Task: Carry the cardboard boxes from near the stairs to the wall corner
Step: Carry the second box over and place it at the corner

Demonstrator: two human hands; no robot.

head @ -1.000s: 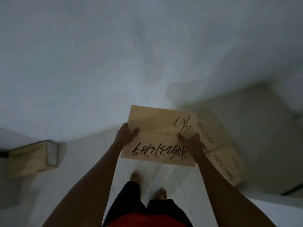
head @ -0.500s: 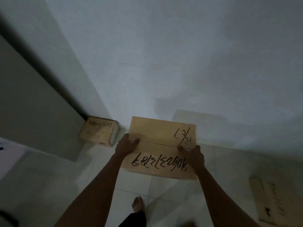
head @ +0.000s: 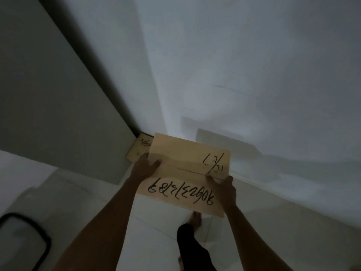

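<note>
We held the cardboard box (head: 187, 173) in the air at the middle of the view, above the tiled floor (head: 93, 202). Our left hand (head: 145, 167) gripped its nine o'clock edge, thumb curled over the top flap. Our right hand (head: 224, 189) clasped its four o'clock edge, thumb on the centre seam. A second box (head: 139, 148) sat on the floor at ten o'clock, tucked into the wall corner (head: 136, 132).

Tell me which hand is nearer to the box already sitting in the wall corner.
Left. The left hand grips the carried box at its left edge, right beside the corner box in the picture. The right hand holds the opposite edge, farther from it.
</note>
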